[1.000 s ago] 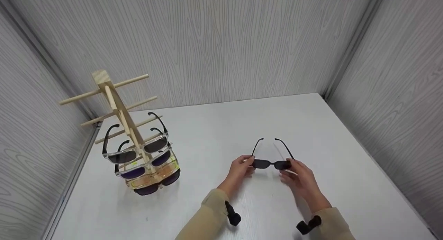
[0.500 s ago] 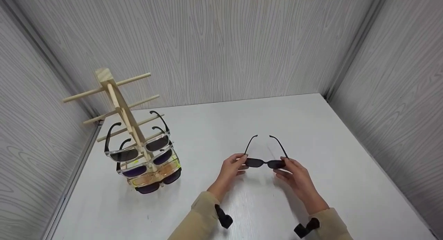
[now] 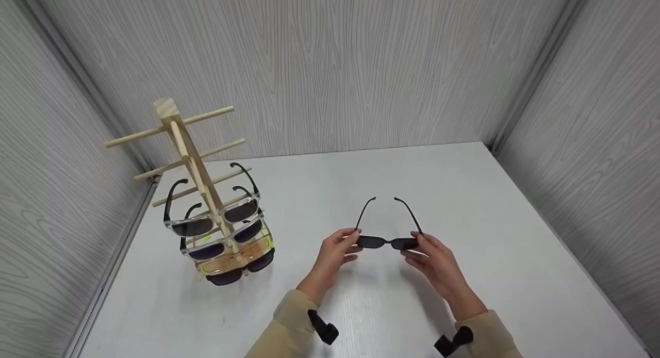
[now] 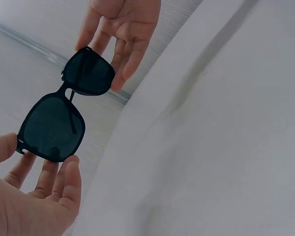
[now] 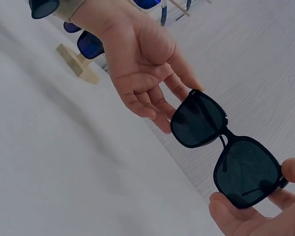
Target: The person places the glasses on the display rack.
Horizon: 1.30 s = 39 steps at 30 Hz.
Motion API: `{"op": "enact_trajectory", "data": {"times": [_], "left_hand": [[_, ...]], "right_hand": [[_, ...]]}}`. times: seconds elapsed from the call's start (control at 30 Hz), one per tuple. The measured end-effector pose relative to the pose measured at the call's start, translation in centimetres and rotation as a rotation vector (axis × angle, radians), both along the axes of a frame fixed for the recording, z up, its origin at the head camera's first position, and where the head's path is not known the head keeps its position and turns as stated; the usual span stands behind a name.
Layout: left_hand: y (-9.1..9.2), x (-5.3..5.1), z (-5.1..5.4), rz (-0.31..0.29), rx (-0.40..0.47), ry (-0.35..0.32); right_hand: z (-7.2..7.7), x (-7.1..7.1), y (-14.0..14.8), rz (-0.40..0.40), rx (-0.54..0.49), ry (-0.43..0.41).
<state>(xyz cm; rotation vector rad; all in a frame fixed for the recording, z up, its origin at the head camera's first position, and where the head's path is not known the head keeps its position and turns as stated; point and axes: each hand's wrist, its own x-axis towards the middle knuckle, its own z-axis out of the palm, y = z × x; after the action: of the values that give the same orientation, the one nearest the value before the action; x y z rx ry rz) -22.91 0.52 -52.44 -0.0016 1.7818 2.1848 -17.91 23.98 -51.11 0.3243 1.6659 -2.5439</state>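
Black sunglasses (image 3: 388, 242) with dark lenses are held above the white table, their temples unfolded and pointing away from me in the head view. My left hand (image 3: 332, 257) pinches the left end of the frame between thumb and fingers. At the opposite end my right hand (image 3: 438, 265) pinches the frame the same way. Both wrist views show the dark lenses (image 4: 54, 127) side by side between the two hands, with fingertips at the outer corners and lower rims.
A wooden display rack (image 3: 198, 172) stands on the left of the table (image 3: 464, 193). Several sunglasses (image 3: 216, 226) hang on its lower pegs, while the upper pegs (image 3: 209, 114) are bare. Grey wood-grain panels (image 3: 330, 64) enclose the back and sides.
Both hands have shifted slightly left and a little away from me in the head view, carrying the sunglasses. The rack appears slightly further right as the view turns. The grip looks unchanged.
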Motion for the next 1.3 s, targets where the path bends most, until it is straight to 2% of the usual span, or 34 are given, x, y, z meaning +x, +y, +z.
{"op": "enact_trajectory", "data": {"times": [0.23, 0.33, 0.5, 0.57, 0.87, 1.07, 1.3], "left_hand": [[-1.0, 0.7, 0.8, 0.013, 0.001, 0.012], [-1.6, 1.5, 2.0, 0.012, -0.007, 0.024], [-2.8, 3.0, 4.6, -0.003, -0.043, 0.069], [-3.3, 3.4, 5.2, -0.008, -0.052, 0.088], [-5.0, 3.3, 5.1, 0.006, -0.055, 0.161], [-5.8, 3.9, 6.3, 0.008, -0.077, 0.228], [-6.5, 4.9, 7.8, 0.028, -0.126, 0.314]], "right_hand": [[0.3, -0.1, -0.6, 0.04, -0.004, 0.034], [0.6, -0.1, -0.8, 0.065, -0.027, 0.05], [1.2, -0.1, -1.2, 0.135, -0.048, 0.088], [1.5, -0.2, -1.4, 0.16, -0.052, 0.105], [3.4, -0.3, -2.2, 0.274, -0.061, 0.181], [4.6, -0.3, -2.7, 0.318, -0.079, 0.222], [6.1, -0.3, -3.2, 0.372, -0.05, 0.262]]}}
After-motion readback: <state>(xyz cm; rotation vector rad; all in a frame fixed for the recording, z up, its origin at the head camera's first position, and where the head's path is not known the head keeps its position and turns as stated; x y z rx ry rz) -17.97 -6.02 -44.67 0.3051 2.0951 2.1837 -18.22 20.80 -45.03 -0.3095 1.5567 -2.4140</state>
